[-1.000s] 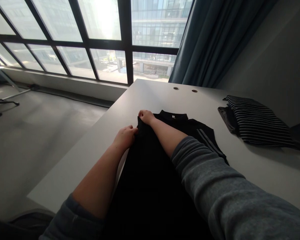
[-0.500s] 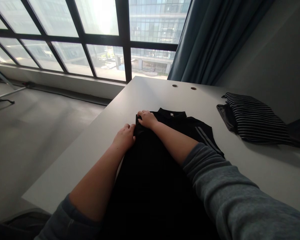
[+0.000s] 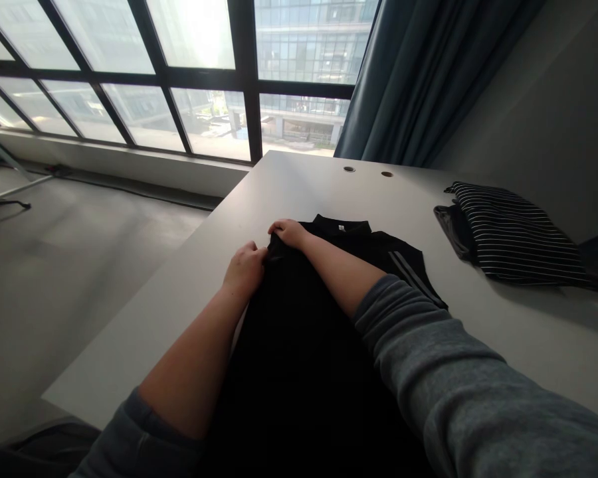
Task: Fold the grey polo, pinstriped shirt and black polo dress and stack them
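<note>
A black collared shirt (image 3: 299, 318) lies spread on the white table, its collar toward the far side and a small white label inside the neck. Two grey stripes run along its right sleeve. My left hand (image 3: 246, 269) grips the shirt's left edge, fingers closed on the cloth. Just beyond it, my right hand (image 3: 288, 232) reaches across the shirt and pinches the fabric near the left shoulder. A little cloth is bunched between the two hands. The shirt's lower part is too dark to make out in detail.
A black garment with white stripes (image 3: 523, 232) lies on other dark cloth at the table's right. Two round cable holes (image 3: 349, 169) pierce the white table (image 3: 299, 182) at the back. A blue curtain (image 3: 403, 86) and windows stand behind. The table's left edge borders the floor.
Both hands have shifted slightly to the left, and the fingers have closed onto the shirt's edge, drawing the cloth there a little left. The other garments stay put.
</note>
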Action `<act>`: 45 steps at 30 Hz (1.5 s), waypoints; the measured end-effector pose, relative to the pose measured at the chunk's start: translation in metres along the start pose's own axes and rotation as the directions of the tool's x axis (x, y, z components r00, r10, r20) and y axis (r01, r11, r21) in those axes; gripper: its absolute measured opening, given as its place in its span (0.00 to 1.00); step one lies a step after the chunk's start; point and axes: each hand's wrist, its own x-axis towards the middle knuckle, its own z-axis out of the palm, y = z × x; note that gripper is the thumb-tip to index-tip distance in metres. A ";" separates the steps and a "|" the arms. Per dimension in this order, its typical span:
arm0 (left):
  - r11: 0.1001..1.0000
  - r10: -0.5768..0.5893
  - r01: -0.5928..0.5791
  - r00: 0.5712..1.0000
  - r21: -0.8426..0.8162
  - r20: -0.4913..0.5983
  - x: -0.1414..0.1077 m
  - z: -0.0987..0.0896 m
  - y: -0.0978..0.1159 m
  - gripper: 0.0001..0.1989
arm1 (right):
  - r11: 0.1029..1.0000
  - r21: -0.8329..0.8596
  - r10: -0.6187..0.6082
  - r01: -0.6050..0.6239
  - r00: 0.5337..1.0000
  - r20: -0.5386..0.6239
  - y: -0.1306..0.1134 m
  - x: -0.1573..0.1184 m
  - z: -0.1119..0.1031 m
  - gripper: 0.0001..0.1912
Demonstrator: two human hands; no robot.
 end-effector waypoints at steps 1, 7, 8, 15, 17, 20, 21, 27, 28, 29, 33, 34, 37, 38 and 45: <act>1.000 0.026 -0.026 0.999 0.008 0.019 0.000 0.000 0.000 0.15 | 0.999 -0.045 -0.023 0.022 1.000 -0.012 -0.002 -0.002 0.000 0.16; 0.998 0.035 -0.039 0.995 0.039 0.089 -0.005 0.002 0.001 0.19 | 0.989 -0.139 -0.056 0.054 0.998 -0.011 -0.011 -0.004 -0.008 0.17; 0.998 0.038 -0.043 0.994 0.043 0.099 -0.006 0.002 0.002 0.22 | 0.991 -0.124 -0.048 0.047 0.999 0.002 -0.011 -0.003 -0.010 0.17; 0.981 0.132 -0.144 0.986 0.127 0.101 -0.007 0.007 0.005 0.21 | 0.994 -0.094 -0.053 0.058 0.997 0.060 -0.007 0.004 -0.014 0.21; 0.971 0.196 -0.209 0.974 0.115 0.110 -0.006 0.009 0.006 0.23 | 0.991 -0.106 -0.071 0.077 0.996 0.061 -0.007 0.002 -0.011 0.22; 0.959 0.260 -0.276 0.947 0.067 0.187 -0.004 0.012 0.006 0.25 | 0.988 -0.131 -0.080 0.088 0.995 0.061 -0.007 0.000 -0.007 0.24; 0.955 0.275 -0.291 0.941 0.057 0.196 -0.003 0.012 0.006 0.25 | 0.986 -0.142 -0.080 0.087 0.995 0.055 -0.008 -0.001 -0.005 0.24; 0.936 0.327 -0.349 0.914 0.051 0.240 -0.001 0.015 0.007 0.27 | 0.951 -0.279 -0.114 0.129 0.991 0.070 -0.011 -0.011 0.005 0.22; 0.938 0.318 -0.343 0.912 0.055 0.257 -0.001 0.014 0.009 0.27 | 0.945 -0.303 -0.109 0.120 0.993 0.054 -0.012 -0.013 0.007 0.22; 0.940 0.307 -0.334 0.912 0.061 0.273 -0.002 0.012 0.012 0.27 | 0.942 -0.321 -0.096 0.101 0.995 0.029 -0.012 -0.015 0.008 0.21; 0.954 0.220 -0.273 0.919 0.124 0.328 -0.012 -0.002 0.026 0.22 | 0.940 -0.341 -0.005 -0.019 0.998 -0.069 -0.015 -0.020 0.009 0.18; 0.960 0.185 -0.245 0.920 0.137 0.344 -0.015 -0.006 0.029 0.20 | 0.940 -0.339 0.020 -0.048 0.996 -0.086 -0.015 -0.021 0.008 0.18; 0.985 0.058 -0.102 0.955 0.138 0.291 -0.019 -0.014 0.032 0.14 | 0.941 -0.321 0.062 -0.107 0.987 -0.146 -0.018 -0.023 0.007 0.17; 0.991 0.022 -0.053 0.970 0.124 0.243 -0.018 -0.014 0.030 0.14 | 0.942 -0.316 0.063 -0.113 0.985 -0.164 -0.018 -0.024 0.006 0.16; 0.995 -0.094 0.090 0.981 0.033 0.170 0.000 -0.002 0.009 0.13 | 0.943 -0.320 0.025 -0.086 0.982 -0.189 -0.019 -0.025 0.005 0.13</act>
